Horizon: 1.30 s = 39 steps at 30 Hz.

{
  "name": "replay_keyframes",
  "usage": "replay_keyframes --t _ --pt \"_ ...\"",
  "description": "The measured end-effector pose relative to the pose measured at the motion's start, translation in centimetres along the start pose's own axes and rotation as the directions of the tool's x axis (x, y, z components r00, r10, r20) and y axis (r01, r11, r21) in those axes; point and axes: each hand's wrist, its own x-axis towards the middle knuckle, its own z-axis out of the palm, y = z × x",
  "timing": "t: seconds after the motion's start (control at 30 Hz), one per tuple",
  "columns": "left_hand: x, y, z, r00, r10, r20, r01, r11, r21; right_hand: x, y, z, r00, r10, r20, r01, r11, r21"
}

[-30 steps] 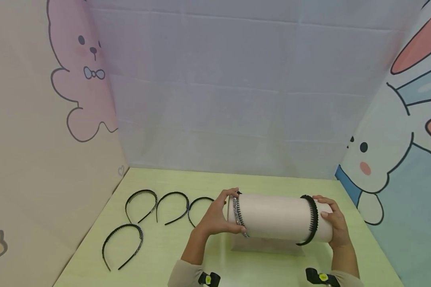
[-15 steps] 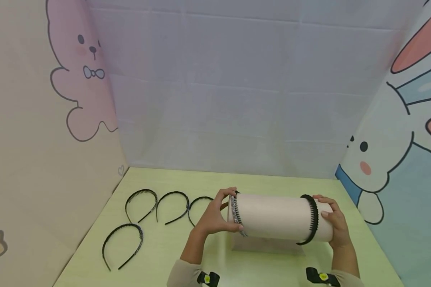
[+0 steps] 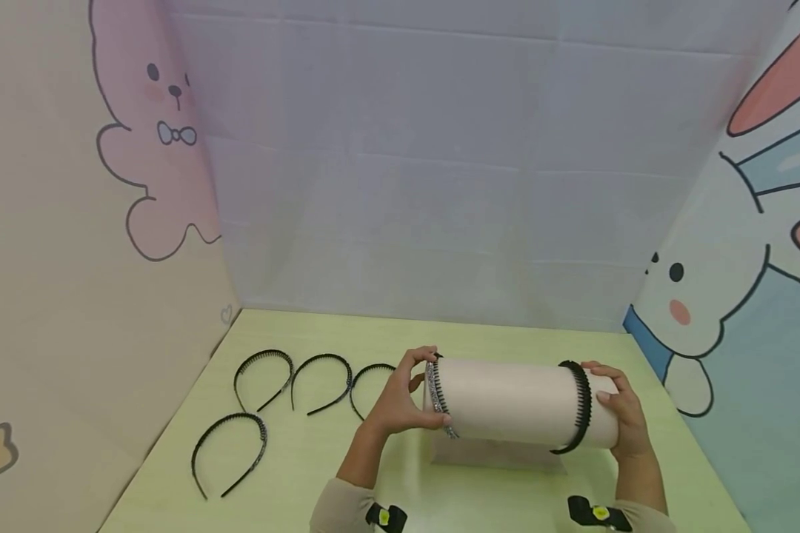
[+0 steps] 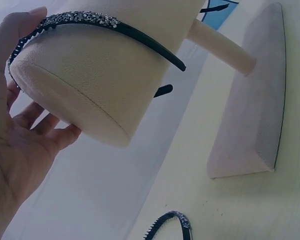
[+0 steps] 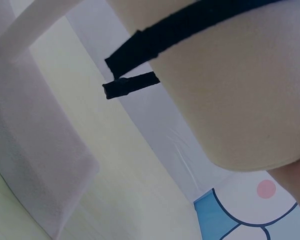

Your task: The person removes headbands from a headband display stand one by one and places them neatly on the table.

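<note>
A pale padded cylinder [image 3: 507, 400], a headband display stand, lies sideways above its wedge-shaped base [image 4: 255, 125], joined by a short post [image 4: 222, 47]. Around its left end sits a black toothed headband with silver glitter [image 3: 438, 400]. My left hand [image 3: 400, 403] holds this headband, thumb on the near side and fingers at the far side. The left wrist view shows the headband's plain tips [image 4: 177, 62] spread below the cylinder. My right hand [image 3: 623, 418] grips the cylinder's right end, beside a wide black headband [image 3: 582, 407] around it.
Several black headbands lie at left on the pale green table [image 3: 320, 474], one in front [image 3: 196, 444] and others behind it, such as the farthest-left one [image 3: 267, 352]. A grey-white backdrop [image 3: 400, 185] and cartoon-printed side walls enclose the table.
My left hand and the glittery headband have shifted slightly left toward the cylinder's end. My right hand keeps its place on the cylinder.
</note>
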Motion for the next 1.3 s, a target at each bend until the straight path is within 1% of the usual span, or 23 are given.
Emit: replay_keyframes --t 0.1,0.13,0.23,0.33,0.47,0.7,0.77,0.87,0.93,1.0,1.07,1.1,1.17,1.3 --pt "0.0 1.0 0.0 1.0 0.0 0.008 0.0 1.0 -0.009 0.0 0.0 -0.1 0.999 -0.025 0.044 0.024 0.999 0.026" --pt "0.0 1.0 0.0 1.0 -0.003 0.011 0.003 1.0 -0.01 0.0 0.0 -0.1 0.998 -0.032 0.053 0.03 0.999 0.036" --pt "-0.1 1.0 -0.2 1.0 0.006 0.007 -0.006 0.999 -0.033 0.1 0.0 -0.1 0.998 -0.037 0.057 0.035 0.999 0.041" --pt "-0.3 0.7 -0.4 1.0 0.02 -0.008 -0.021 0.995 -0.097 0.2 0.1 -0.1 0.998 -0.031 0.061 0.028 0.999 0.046" --pt "-0.5 0.4 -0.7 1.0 0.011 -0.029 -0.015 0.988 -0.156 0.3 0.1 -0.1 0.998 -0.029 0.059 0.026 0.999 0.042" --pt "-0.6 0.4 -0.9 0.999 -0.035 -0.04 0.028 0.986 -0.167 0.4 0.0 -0.2 0.999 -0.023 0.04 0.022 0.999 0.028" --pt "-0.7 0.5 -0.9 0.998 -0.043 -0.042 0.036 0.988 -0.152 0.3 0.0 -0.2 0.999 -0.017 0.034 0.016 1.0 0.022" --pt "-0.8 0.4 -1.0 0.999 -0.035 -0.04 0.03 0.993 -0.114 0.2 0.0 -0.2 0.999 -0.012 0.039 0.011 1.0 0.024" --pt "-0.9 -0.4 -1.1 0.999 -0.011 -0.031 0.008 0.997 -0.071 0.2 0.0 -0.2 0.999 -0.012 0.04 0.011 1.0 0.021" --pt "-1.0 -0.6 -1.1 1.0 0.008 -0.022 -0.009 0.999 -0.04 0.2 0.0 -0.3 0.999 -0.014 0.045 0.013 1.0 0.024" --pt "-1.1 -0.9 -1.0 1.0 0.016 -0.014 -0.017 0.999 -0.035 0.2 0.0 -0.3 0.999 -0.017 0.046 0.016 1.0 0.021" --pt "-1.1 -1.3 -1.0 1.0 0.024 -0.014 -0.024 0.999 -0.035 0.3 0.0 -0.3 0.999 -0.018 0.045 0.017 1.0 0.022" --pt "-1.2 -1.4 -0.9 1.0 0.011 -0.019 -0.012 0.998 -0.063 0.3 0.0 -0.3 0.999 -0.02 0.05 0.019 0.999 0.034" --pt "-1.4 -2.8 -0.9 1.0 -0.003 -0.026 0.0 0.992 -0.127 0.3 0.0 -0.1 0.998 -0.023 0.052 0.021 0.999 0.05"
